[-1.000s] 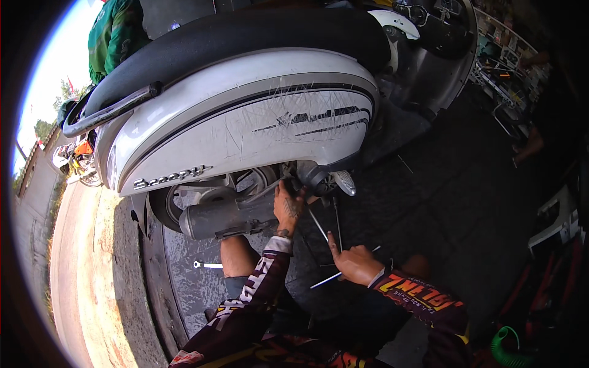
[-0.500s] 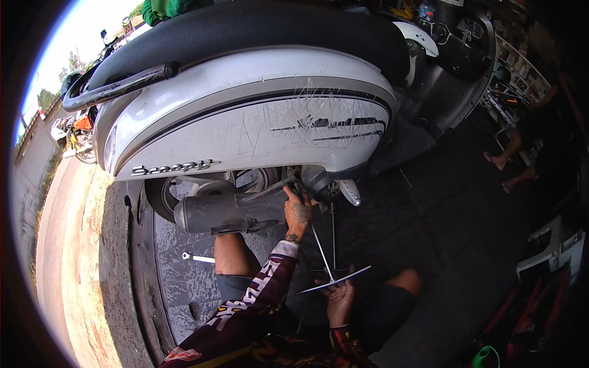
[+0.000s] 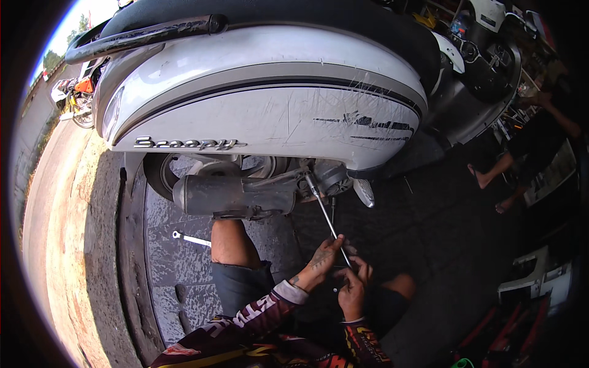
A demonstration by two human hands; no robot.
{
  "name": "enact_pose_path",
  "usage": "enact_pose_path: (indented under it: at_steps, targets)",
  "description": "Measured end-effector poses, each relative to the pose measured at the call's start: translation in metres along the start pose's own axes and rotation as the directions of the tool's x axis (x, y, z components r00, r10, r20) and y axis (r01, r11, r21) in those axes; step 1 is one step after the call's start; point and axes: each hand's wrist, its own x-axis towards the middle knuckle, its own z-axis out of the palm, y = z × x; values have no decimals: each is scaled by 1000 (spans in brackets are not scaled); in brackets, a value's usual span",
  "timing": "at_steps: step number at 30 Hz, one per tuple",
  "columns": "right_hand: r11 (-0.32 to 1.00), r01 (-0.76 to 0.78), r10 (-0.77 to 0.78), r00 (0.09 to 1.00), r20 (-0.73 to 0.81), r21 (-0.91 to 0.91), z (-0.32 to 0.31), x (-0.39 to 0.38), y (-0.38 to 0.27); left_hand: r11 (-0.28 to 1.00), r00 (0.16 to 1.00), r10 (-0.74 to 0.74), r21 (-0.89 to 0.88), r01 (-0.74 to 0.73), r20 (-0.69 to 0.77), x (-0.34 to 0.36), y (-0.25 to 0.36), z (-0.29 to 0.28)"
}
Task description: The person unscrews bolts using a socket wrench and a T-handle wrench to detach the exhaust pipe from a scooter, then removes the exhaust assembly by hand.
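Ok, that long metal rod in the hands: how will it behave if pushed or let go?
The rod is probably stiff: straight, apparently metal. Its smooth, shiny shaft may feel slippery. Likely to tip if released: it's thin and slants toward the left hand.

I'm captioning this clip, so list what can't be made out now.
In the head view:
Metal rod: upper tip lost in shadow under the scooter; lower end covered by the right hand.
Floor wrench: right end hidden behind the left leg.
Black seat: top cut off by the upper edge.
Green item: cut off by the lower edge.
Bystander: torso lost in shadow.
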Motion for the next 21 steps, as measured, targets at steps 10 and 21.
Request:
enact_pose_path:
  at_steps: [10,21]
  targets:
    - [595,-649,475,760,443,475,42,-61,24,828,960,-181,-493,266,214,17,1,-5]
    - [499,-482,356,872,337,720,-34,-27,-29,774,946,-134,-565,285,294,28,-4,-11]
